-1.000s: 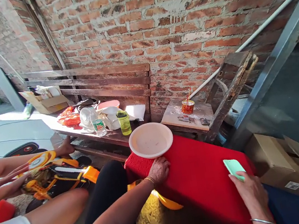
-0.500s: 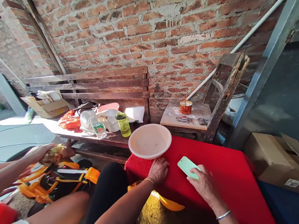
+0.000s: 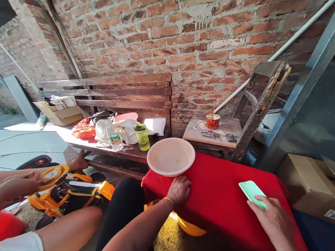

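Observation:
My left hand (image 3: 179, 190) rests on the red cloth (image 3: 219, 193), fingers curled in and closed, just below the rim of a pale round basin (image 3: 174, 174). Part of its fingertips is hidden, and nothing shows in it. At the right of the cloth my right hand (image 3: 272, 213) grips the near end of a flat, mint-green, phone-shaped thing (image 3: 251, 190) with rounded corners. Thumb and fingers close on its lower edge, while its far end points away from me. A few dark specks lie in the basin.
A wooden bench (image 3: 133, 150) holds a yellow-green bottle (image 3: 142, 137), a clear water bottle (image 3: 116, 142) and a small fan (image 3: 101, 129). Padlocks (image 3: 210, 134) and a red cup (image 3: 213, 121) sit on a chair. At right stands a cardboard box (image 3: 319, 182). Another person's hands (image 3: 21, 187) work at left.
My right hand has moved right across the cloth with the mint-green thing. My left hand stays beside the basin. The other person's hands have shifted, and the view has turned slightly left.

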### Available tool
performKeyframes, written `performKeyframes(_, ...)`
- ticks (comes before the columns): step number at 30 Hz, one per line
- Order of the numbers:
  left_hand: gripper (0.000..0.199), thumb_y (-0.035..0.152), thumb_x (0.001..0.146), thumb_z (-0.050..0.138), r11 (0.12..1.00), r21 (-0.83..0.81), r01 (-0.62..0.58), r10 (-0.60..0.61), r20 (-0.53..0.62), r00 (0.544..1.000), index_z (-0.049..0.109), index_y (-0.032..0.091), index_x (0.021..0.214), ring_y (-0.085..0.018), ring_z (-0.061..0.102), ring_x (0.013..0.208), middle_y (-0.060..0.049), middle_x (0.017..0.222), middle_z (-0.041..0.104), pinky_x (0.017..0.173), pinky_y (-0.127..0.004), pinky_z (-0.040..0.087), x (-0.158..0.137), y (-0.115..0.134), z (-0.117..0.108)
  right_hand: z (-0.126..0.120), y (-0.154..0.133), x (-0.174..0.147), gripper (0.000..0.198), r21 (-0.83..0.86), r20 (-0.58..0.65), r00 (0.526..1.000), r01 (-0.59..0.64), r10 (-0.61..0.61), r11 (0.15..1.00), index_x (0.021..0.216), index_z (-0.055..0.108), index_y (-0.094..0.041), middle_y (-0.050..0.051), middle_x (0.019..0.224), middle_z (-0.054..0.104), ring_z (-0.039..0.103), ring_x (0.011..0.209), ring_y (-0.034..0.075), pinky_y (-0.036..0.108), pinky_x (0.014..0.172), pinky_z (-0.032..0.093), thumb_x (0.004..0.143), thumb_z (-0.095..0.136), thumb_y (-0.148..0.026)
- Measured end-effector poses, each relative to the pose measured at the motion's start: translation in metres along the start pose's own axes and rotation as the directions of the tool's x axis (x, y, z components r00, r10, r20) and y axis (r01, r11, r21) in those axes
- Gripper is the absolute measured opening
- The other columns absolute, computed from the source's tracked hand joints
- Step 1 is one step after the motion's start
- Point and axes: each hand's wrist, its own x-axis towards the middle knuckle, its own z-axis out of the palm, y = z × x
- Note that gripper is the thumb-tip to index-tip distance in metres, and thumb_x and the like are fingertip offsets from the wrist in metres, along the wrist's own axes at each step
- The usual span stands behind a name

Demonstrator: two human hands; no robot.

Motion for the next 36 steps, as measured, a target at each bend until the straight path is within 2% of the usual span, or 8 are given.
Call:
performKeyframes(11,0.024,0.009,0.088,0.055,1.0,0.009,-0.024,0.024,-0.016,1.0,0.069,0.02,0.104,-0.024,0.06,0.106,-0.008,0.107,0.066,0.103,-0.041,0.043,-0.001,-0.004,0.004,0.086,-0.076,-0.017,0.022,0.022,0.184,0.945,0.27,-0.269,0.963,0.095,0.075,-0.028,0.006,0.101,0.066,0.063,0.091,0.024,0.037,0.084,0.048,0.082,0.063,-0.042)
performKeyframes(17,0.023,0.011,0.09,0.054,1.0,-0.001,-0.022,0.022,-0.012,1.0,0.07,0.02,0.104,-0.024,0.059,0.106,-0.008,0.107,0.066,0.104,-0.04,0.042,0.0,-0.005,0.005,0.014,0.024,0.019,0.049,-0.204,0.053,0.987,-0.137,0.151,0.969,0.096,0.077,-0.025,0.01,0.087,0.063,0.06,0.078,0.029,0.044,0.072,0.048,0.077,0.054,-0.063)
performKeyframes(20,0.022,0.012,0.091,0.054,1.0,-0.009,-0.021,0.021,-0.007,1.0,0.07,0.02,0.104,-0.024,0.059,0.106,-0.008,0.107,0.066,0.104,-0.04,0.042,0.001,-0.005,0.005,-0.035,0.083,0.027,0.06,-0.291,-0.14,0.893,-0.451,0.429,0.844,0.096,0.078,-0.029,0.015,0.08,0.06,0.059,0.07,0.036,0.052,0.062,0.043,0.071,0.051,-0.076)
performKeyframes(23,0.021,0.013,0.091,0.054,0.999,-0.023,-0.024,0.024,-0.01,1.0,0.07,0.02,0.104,-0.025,0.059,0.108,-0.008,0.108,0.066,0.105,-0.041,0.042,0.001,-0.004,0.005,-0.059,0.097,0.027,0.065,-0.247,-0.26,0.816,-0.573,0.516,0.781,0.095,0.078,-0.031,0.017,0.083,0.059,0.059,0.073,0.041,0.054,0.06,0.041,0.066,0.052,-0.083)
performKeyframes(26,0.021,0.013,0.091,0.054,0.999,-0.026,-0.026,0.026,-0.013,1.0,0.07,0.02,0.103,-0.025,0.059,0.108,-0.008,0.107,0.066,0.105,-0.041,0.042,0.0,-0.004,0.004,-0.043,0.06,0.023,0.067,-0.119,-0.118,0.892,-0.449,0.436,0.886,0.097,0.077,-0.027,0.015,0.085,0.061,0.06,0.08,0.037,0.051,0.067,0.047,0.069,0.051,-0.082)
performKeyframes(30,0.024,0.011,0.089,0.054,1.0,-0.017,-0.019,0.019,-0.008,1.0,0.07,0.019,0.105,-0.025,0.06,0.108,-0.008,0.108,0.066,0.104,-0.041,0.042,0.0,-0.004,0.005,0.017,-0.016,0.011,0.059,0.063,0.069,0.995,-0.073,0.069,0.995,0.095,0.075,-0.022,0.011,0.095,0.062,0.061,0.084,0.029,0.044,0.079,0.051,0.077,0.052,-0.073)
performKeyframes(33,0.024,0.01,0.089,0.054,1.0,-0.006,-0.018,0.018,0.001,1.0,0.07,0.019,0.105,-0.025,0.06,0.107,-0.008,0.108,0.066,0.104,-0.042,0.042,0.0,-0.005,0.005,0.057,-0.053,0.0,0.04,0.034,0.148,0.973,0.173,-0.177,0.984,0.096,0.075,-0.025,0.009,0.099,0.062,0.062,0.09,0.025,0.039,0.086,0.049,0.083,0.056,-0.058)
performKeyframes(36,0.025,0.009,0.088,0.054,1.0,-0.007,-0.022,0.022,-0.005,1.0,0.069,0.019,0.105,-0.025,0.06,0.108,-0.008,0.108,0.066,0.105,-0.041,0.042,0.0,-0.006,0.006,0.071,-0.058,-0.002,0.028,-0.039,0.181,0.965,0.199,-0.189,0.979,0.097,0.075,-0.027,0.007,0.099,0.063,0.063,0.093,0.025,0.039,0.086,0.047,0.083,0.06,-0.045)
